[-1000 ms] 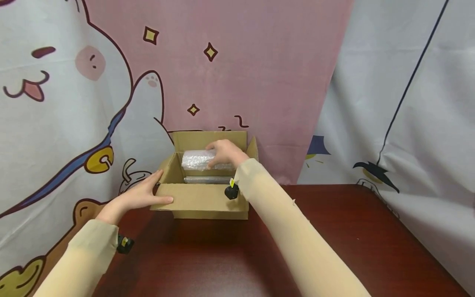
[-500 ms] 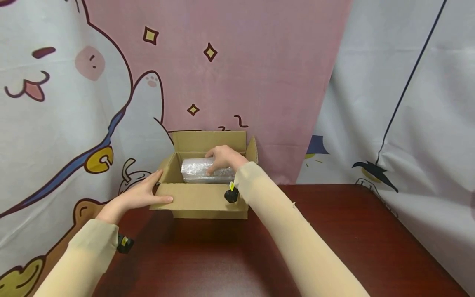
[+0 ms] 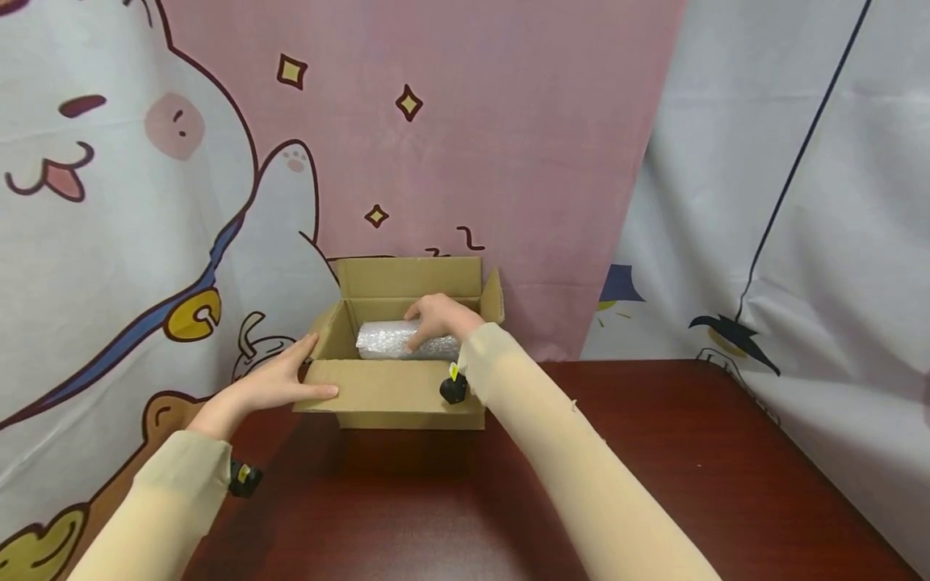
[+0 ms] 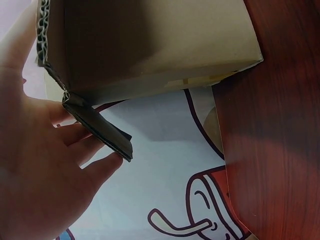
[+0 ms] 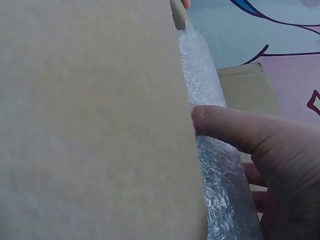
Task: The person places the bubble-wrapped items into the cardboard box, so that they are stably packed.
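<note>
A roll-shaped bundle in clear bubble wrap [image 3: 385,340] lies lengthwise inside an open cardboard box [image 3: 412,420]. My right hand [image 3: 441,316] grips it from above, the thumb on the near side and the fingers over the far side. In the right wrist view the thumb presses the bubble wrap [image 5: 220,165], and the box's front flap [image 5: 100,120] covers much of the picture. My left hand [image 3: 270,382] is spread at the box's near left corner, its thumb on the front flap and its fingers along the left flap [image 4: 105,129]. What the wrap contains cannot be made out.
The box stands on a dark red wooden table [image 3: 654,452], its flaps raised or folded outward. Close behind hangs a printed cloth [image 3: 523,145] with cartoon figures. Another cloth [image 3: 835,242] borders the table on the right.
My right hand has lowered the bubble-wrapped bundle deeper into the box; it now hides the flat wrapped piece seen beneath it earlier. The left hand has stayed at the box corner.
</note>
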A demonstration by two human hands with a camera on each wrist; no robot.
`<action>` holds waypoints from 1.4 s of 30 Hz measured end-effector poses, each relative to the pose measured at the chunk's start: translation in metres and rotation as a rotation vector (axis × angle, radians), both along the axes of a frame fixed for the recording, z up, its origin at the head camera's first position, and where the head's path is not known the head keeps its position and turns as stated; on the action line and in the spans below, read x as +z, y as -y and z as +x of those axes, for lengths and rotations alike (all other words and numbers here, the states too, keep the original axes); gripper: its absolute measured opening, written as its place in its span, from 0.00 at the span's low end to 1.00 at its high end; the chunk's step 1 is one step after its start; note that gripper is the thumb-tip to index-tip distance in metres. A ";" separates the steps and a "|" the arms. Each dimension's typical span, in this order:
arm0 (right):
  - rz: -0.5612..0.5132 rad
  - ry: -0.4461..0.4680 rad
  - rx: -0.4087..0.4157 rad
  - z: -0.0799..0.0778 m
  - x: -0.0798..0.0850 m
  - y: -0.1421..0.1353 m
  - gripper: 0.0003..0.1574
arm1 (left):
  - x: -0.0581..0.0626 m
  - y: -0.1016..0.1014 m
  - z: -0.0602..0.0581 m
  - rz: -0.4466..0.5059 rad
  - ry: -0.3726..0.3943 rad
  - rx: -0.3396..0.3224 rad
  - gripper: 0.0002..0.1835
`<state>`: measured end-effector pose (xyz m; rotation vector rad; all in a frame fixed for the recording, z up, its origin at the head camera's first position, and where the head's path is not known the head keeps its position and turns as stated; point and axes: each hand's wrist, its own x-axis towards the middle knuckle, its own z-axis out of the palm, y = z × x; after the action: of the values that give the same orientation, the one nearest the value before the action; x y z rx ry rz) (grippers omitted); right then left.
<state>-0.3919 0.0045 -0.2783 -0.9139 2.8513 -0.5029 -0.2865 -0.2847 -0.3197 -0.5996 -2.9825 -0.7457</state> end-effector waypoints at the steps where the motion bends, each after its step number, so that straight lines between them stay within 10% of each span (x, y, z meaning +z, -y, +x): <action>1: -0.001 0.003 -0.001 0.000 0.000 0.000 0.40 | 0.000 0.000 0.000 0.000 0.000 0.002 0.61; 42: -0.159 0.061 0.049 0.000 0.008 -0.014 0.33 | 0.009 0.000 -0.004 -0.029 0.036 -0.014 0.60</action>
<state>-0.3922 0.0186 -0.2707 -0.9729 2.7590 -0.7473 -0.2906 -0.2851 -0.3102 -0.6148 -3.0307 -0.7230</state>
